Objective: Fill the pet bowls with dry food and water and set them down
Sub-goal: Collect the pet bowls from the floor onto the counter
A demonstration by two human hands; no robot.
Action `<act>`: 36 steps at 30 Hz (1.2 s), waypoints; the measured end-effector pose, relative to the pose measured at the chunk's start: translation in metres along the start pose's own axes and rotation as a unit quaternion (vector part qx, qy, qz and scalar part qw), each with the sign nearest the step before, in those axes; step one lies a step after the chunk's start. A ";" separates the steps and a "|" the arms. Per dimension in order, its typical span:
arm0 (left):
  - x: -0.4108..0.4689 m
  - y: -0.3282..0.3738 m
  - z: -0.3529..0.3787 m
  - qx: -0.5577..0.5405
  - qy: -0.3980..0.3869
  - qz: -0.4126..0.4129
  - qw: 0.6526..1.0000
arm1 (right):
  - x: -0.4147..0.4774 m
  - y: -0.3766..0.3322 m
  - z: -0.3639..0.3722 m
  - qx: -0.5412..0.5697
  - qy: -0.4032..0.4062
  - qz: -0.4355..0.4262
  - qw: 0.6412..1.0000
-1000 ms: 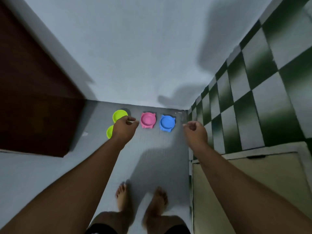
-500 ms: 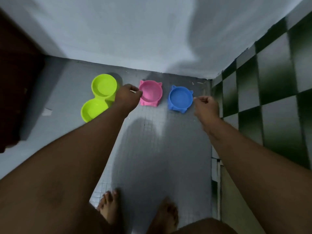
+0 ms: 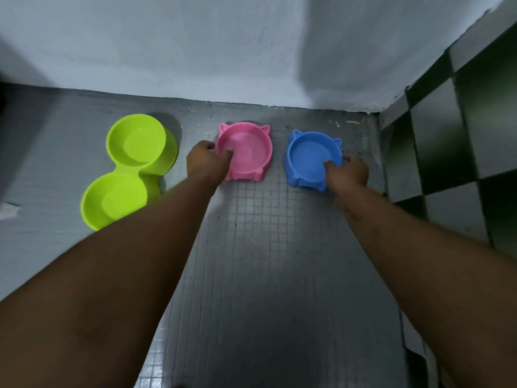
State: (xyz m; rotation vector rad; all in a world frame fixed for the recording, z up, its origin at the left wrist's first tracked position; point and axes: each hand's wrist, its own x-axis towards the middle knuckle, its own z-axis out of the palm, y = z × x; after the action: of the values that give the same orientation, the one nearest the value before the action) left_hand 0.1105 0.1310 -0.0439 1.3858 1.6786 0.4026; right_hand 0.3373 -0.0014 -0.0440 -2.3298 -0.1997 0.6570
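Note:
Three plastic pet bowls sit in a row on the grey tiled floor against the wall. A lime-green double bowl (image 3: 126, 169) lies at the left, untouched. In the middle is a pink cat-eared bowl (image 3: 249, 152); my left hand (image 3: 208, 162) grips its left rim, thumb inside. At the right is a blue cat-eared bowl (image 3: 310, 156); my right hand (image 3: 347, 170) grips its near-right rim, thumb inside. All the bowls look empty.
A pale wall (image 3: 223, 51) runs right behind the bowls. A green-and-white checkered tiled wall (image 3: 461, 135) closes the right side. Grey mosaic floor (image 3: 265, 261) stretches toward me. A scrap of paper (image 3: 8, 210) lies at the far left.
Both hands have come down and forward onto the bowls: the left has taken the pink rim, the right the blue rim. The view has moved closer to the floor.

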 end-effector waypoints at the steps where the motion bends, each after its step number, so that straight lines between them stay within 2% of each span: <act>1: 0.004 -0.002 0.003 0.001 -0.002 -0.009 1.000 | 0.006 0.003 0.005 -0.001 0.004 -0.003 1.000; 6: 0.016 -0.019 0.012 0.021 0.007 -0.012 1.000 | 0.013 0.014 0.012 -0.008 -0.004 0.038 0.999; 10: 0.006 -0.012 0.004 0.017 -0.040 -0.029 0.999 | 0.004 0.006 0.000 0.015 -0.014 0.068 0.997; 14: -0.026 0.007 -0.021 -0.021 -0.035 -0.051 0.998 | -0.019 -0.003 -0.021 0.027 -0.028 0.084 0.996; 18: -0.049 0.021 -0.038 -0.073 -0.027 -0.056 0.995 | -0.036 -0.009 -0.048 0.008 -0.030 0.060 0.998; 25: -0.124 0.084 -0.110 -0.124 -0.019 -0.032 0.992 | -0.117 -0.080 -0.129 0.088 -0.064 0.092 0.990; 31: -0.211 0.150 -0.183 -0.183 -0.050 -0.049 0.981 | -0.203 -0.157 -0.227 0.113 -0.113 0.072 0.984; 36: -0.286 0.211 -0.257 -0.207 -0.050 -0.035 0.976 | -0.271 -0.205 -0.305 0.128 -0.119 0.046 0.983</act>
State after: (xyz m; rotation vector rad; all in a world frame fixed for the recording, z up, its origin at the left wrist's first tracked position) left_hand 0.0294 0.0126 0.3707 1.0192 1.4558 0.5947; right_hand 0.2675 -0.1130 0.3931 -2.0211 -0.1088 0.9514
